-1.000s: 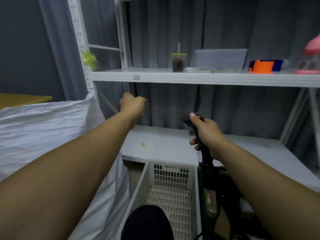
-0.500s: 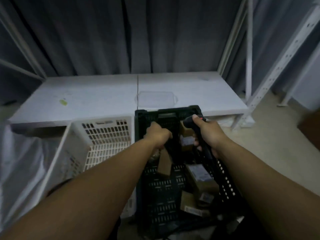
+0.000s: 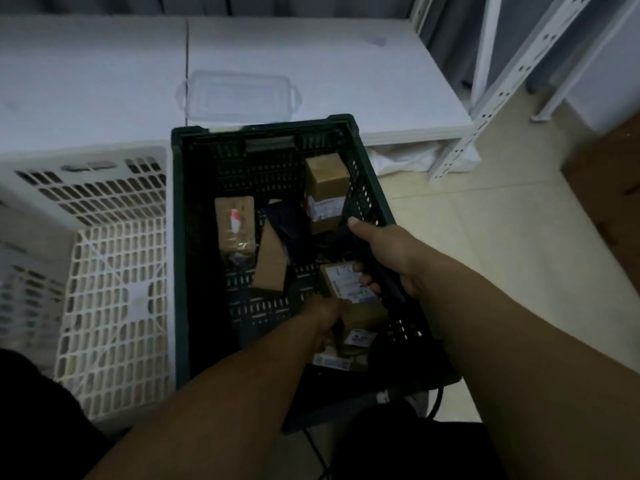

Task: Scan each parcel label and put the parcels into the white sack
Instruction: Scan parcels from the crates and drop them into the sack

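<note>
Moved since 0.5 s ago: left hand (image 3: pixel 325 313) now lower and nearer in the dark crate (image 3: pixel 176 237), away from its far wall; view tipped further down; right hand (image 3: pixel 384 254) in much the same spot over the crate's right side
Left hand: reaches down among the parcels at the near right of the crate, just beside a labelled parcel (image 3: pixel 341 282); fingers blurred and hidden, so cannot tell whether holding anything
Right hand: curls tight round the dark scanner (image 3: pixel 388 289), thumb laid along its top, above the labelled parcel
Parcels: all inside the dark crate; 1 upright box (image 3: pixel 325 174) at far right, 1 taped box (image 3: pixel 234 226) at left, 1 tilted cardboard piece (image 3: pixel 272 265) in the middle
White crate (image 3: pixel 114 306): sits against the dark crate's left side
Clear lid (image 3: pixel 239 95): lies on the white shelf board (image 3: pixel 86 81) beyond both crates
</note>
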